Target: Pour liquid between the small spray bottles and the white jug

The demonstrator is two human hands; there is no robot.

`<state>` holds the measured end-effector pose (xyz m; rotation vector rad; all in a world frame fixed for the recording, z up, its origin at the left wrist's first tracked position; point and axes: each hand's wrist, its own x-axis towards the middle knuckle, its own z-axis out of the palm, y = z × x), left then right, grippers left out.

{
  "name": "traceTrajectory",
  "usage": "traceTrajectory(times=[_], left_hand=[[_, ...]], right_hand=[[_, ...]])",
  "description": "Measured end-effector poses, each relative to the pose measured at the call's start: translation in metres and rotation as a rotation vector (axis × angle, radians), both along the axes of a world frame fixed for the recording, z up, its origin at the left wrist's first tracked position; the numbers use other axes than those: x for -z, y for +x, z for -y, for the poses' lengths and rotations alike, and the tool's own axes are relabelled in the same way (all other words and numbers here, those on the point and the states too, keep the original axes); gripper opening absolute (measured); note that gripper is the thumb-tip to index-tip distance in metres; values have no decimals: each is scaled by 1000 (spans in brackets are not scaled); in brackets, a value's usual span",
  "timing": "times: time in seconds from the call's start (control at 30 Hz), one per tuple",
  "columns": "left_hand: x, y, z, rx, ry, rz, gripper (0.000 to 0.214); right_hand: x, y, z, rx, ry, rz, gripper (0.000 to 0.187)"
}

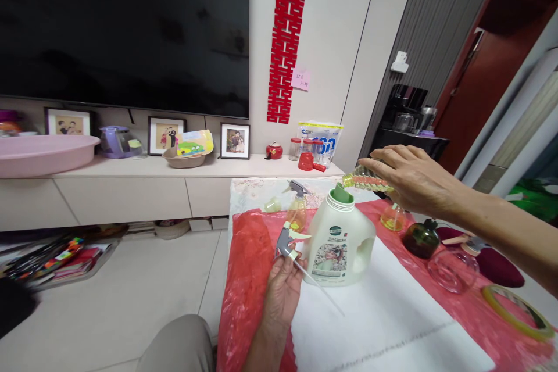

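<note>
My right hand (412, 177) is closed around a clear ribbed bottle (362, 179), tilted almost level. Its neck is at the green spout (340, 193) of a cream detergent jug (337, 232), which stands upright. Whether liquid is flowing cannot be made out. My left hand (281, 288) grips a grey trigger sprayer head (285, 241) by its collar, close to the jug's left side. The sprayer's thin tube (325, 293) slants down to the right in front of the jug. Behind the sprayer head stands an amber spray bottle (297, 212) with a grey trigger top.
White paper (375, 319) lies over red plastic sheeting (244, 279) on the table. On the right are a dark green bottle (421, 239), a clear pink round bottle (453, 270) and a roll of tape (517, 311). A low cabinet (131, 197) runs along the wall.
</note>
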<state>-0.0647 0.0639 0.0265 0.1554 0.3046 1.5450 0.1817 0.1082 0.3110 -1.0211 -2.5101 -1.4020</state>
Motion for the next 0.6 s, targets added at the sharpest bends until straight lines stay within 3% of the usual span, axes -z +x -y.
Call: traceTrajectory(times=[0.6], left_hand=[[-2,0,2,1,-29,20,18]], right_hand=[[-2,-5,1,-26,52,46,50]])
